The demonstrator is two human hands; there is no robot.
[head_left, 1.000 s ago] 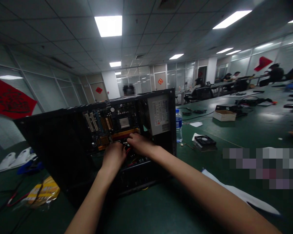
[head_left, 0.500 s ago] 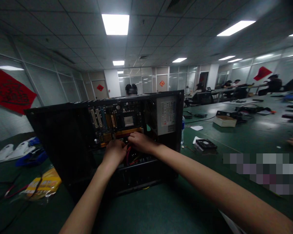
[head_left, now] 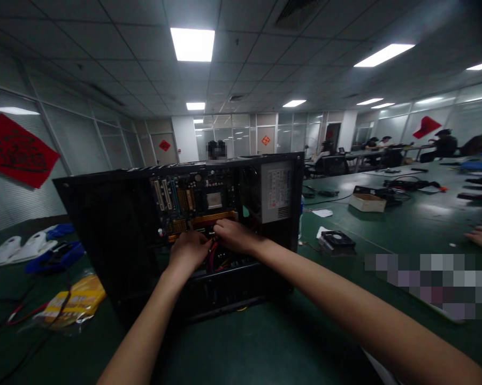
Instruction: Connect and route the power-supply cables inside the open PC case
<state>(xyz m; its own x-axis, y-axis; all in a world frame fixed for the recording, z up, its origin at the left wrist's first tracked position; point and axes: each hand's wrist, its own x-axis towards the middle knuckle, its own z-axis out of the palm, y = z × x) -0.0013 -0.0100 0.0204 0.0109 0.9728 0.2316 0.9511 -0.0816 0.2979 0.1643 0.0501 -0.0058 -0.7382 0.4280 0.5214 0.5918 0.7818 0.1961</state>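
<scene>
A black case (head_left: 232,290) is standing on the tabletop (head_left: 224,342), its long axis running left to right, its open side facing the wearer. The power supply (head_left: 276,191), inside at upper right, is bearing a label (head_left: 278,187) too small to read; print on a yellow packet (head_left: 78,306) is blurring. The left (head_left: 189,250) and right (head_left: 236,236) hands are reaching inside, fingertips nearly meeting by red wires (head_left: 211,258); whether they are gripping anything, I cannot tell.

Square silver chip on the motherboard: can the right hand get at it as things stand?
Likely yes: the case has its open side facing the wearer, and the square silver chip shows uncovered, just above the right hand in view.
</scene>
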